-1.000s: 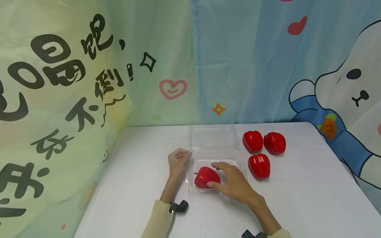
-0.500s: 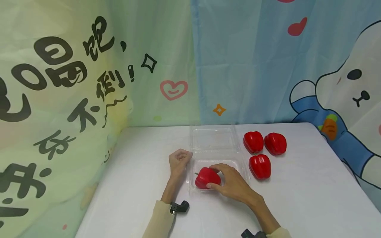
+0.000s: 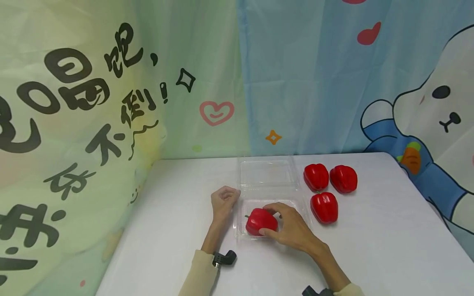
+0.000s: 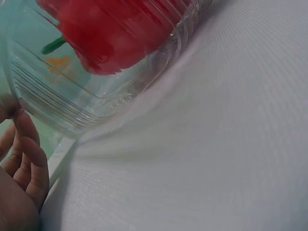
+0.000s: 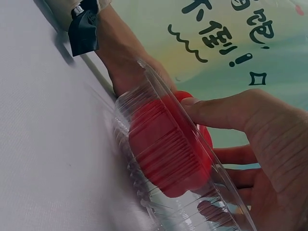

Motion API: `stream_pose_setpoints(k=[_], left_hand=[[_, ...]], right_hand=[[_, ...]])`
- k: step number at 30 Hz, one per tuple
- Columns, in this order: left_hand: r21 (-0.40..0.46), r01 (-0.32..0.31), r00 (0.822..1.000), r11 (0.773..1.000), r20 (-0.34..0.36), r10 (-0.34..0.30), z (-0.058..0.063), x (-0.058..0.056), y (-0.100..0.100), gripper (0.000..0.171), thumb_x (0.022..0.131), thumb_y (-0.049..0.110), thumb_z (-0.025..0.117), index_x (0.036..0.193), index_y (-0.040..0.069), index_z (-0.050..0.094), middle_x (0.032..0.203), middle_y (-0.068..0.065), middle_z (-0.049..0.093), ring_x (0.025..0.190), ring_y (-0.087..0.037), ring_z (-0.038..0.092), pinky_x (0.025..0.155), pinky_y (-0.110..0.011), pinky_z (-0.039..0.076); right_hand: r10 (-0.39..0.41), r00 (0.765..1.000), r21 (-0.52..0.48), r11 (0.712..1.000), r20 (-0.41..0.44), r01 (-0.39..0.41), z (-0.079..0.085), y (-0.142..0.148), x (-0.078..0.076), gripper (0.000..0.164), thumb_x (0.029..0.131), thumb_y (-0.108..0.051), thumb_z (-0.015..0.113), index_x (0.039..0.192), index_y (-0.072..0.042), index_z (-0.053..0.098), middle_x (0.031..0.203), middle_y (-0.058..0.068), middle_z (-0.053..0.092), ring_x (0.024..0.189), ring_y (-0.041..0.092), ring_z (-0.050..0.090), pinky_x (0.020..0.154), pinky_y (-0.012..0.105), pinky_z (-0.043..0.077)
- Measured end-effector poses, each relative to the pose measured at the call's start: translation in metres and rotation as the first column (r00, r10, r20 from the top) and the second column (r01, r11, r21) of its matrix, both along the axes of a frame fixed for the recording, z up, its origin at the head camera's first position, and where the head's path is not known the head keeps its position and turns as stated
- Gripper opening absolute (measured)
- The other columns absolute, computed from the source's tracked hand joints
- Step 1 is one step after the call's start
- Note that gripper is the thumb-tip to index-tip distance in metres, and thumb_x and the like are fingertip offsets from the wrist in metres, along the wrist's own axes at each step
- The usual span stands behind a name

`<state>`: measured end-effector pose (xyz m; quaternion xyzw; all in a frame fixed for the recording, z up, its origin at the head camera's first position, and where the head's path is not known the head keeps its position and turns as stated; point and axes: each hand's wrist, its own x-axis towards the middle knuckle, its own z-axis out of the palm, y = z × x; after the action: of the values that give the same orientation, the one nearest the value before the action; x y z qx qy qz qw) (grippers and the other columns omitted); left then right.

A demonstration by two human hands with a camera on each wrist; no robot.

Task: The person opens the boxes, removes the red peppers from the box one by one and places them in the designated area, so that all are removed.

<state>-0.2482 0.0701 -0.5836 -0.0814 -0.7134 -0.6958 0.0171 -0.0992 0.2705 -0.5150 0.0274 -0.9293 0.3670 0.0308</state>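
A red bell pepper (image 3: 260, 222) with a green stem lies on its side in the near half of an unfolded clear plastic clamshell box (image 3: 237, 236). My right hand (image 3: 292, 226) reaches over the near right of the box and grips the pepper between thumb and fingers, as the right wrist view (image 5: 269, 144) also shows the hand around it. At the box's left rim, my left hand (image 3: 223, 201) pinches the edge between thumb and forefinger; the left wrist view shows the other fingers of that hand (image 4: 21, 178) loosely curled.
Three more red bell peppers, a back left one (image 3: 316, 177), a back right one (image 3: 343, 179) and a nearer one (image 3: 324, 208), lie on the white table (image 3: 381, 238) right of the box. The box's lid (image 3: 267, 172) lies flat behind it, near the curtain (image 3: 207, 74).
My right fingers have come in onto the pepper, which has shifted slightly right inside the box. The left hand stays at the rim. The head view has moved a little.
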Motion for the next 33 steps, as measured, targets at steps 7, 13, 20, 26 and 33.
stream_pose_setpoints(k=[7, 13, 20, 26, 33], left_hand=[[0.011, -0.004, 1.0, 1.0, -0.003, 0.004, -0.002, -0.002, 0.002, 0.01, 0.093, 0.011, 0.08, 0.09, 0.002, 0.077, 0.078, -0.018, 0.078, 0.061, -0.008, 0.06, 0.058, -0.018, 0.046], [0.019, 0.002, 1.0, 1.0, 0.015, -0.002, 0.0, -0.001, 0.002, 0.012, 0.093, 0.012, 0.081, 0.093, 0.001, 0.077, 0.082, -0.022, 0.078, 0.062, -0.008, 0.06, 0.059, -0.019, 0.047], [0.051, -0.002, 1.0, 0.999, 0.015, 0.001, -0.001, -0.001, 0.001, 0.012, 0.091, 0.009, 0.082, 0.092, -0.002, 0.076, 0.079, -0.024, 0.077, 0.059, -0.007, 0.057, 0.056, -0.018, 0.045], [0.045, 0.005, 1.0, 0.999, 0.015, -0.006, -0.001, -0.002, 0.001, 0.011, 0.091, 0.01, 0.081, 0.092, 0.0, 0.077, 0.079, -0.021, 0.078, 0.06, -0.007, 0.058, 0.057, -0.019, 0.045], [0.055, 0.004, 0.999, 0.998, 0.04, -0.006, 0.0, -0.001, 0.001, 0.011, 0.091, 0.011, 0.082, 0.093, 0.001, 0.077, 0.076, -0.015, 0.077, 0.059, -0.008, 0.056, 0.056, -0.019, 0.045]], right_hand=[[-0.016, 0.999, 0.001, 1.0, -0.028, 0.016, 0.005, 0.002, 0.001, 0.075, 0.076, -0.036, 0.097, 0.142, -0.016, 0.066, 0.138, 0.004, 0.073, 0.122, 0.026, 0.068, 0.1, 0.051, 0.062], [-0.032, 0.998, -0.036, 0.999, -0.046, 0.031, 0.009, 0.006, 0.001, 0.076, 0.076, -0.035, 0.098, 0.142, -0.016, 0.066, 0.138, 0.005, 0.073, 0.123, 0.027, 0.068, 0.099, 0.053, 0.062], [-0.059, 0.987, -0.07, 0.996, -0.148, 0.049, 0.008, 0.011, 0.003, 0.078, 0.073, -0.031, 0.1, 0.141, -0.017, 0.065, 0.136, 0.003, 0.073, 0.122, 0.024, 0.068, 0.098, 0.054, 0.062], [-0.096, 0.972, -0.102, 0.992, -0.216, 0.075, 0.012, 0.019, 0.005, 0.082, 0.07, -0.023, 0.101, 0.143, -0.016, 0.064, 0.137, 0.006, 0.072, 0.122, 0.027, 0.068, 0.097, 0.059, 0.063], [-0.121, 0.965, -0.073, 0.992, -0.231, 0.106, 0.014, 0.027, 0.008, 0.082, 0.071, -0.024, 0.102, 0.143, -0.016, 0.064, 0.136, 0.005, 0.072, 0.12, 0.023, 0.066, 0.093, 0.045, 0.063]])
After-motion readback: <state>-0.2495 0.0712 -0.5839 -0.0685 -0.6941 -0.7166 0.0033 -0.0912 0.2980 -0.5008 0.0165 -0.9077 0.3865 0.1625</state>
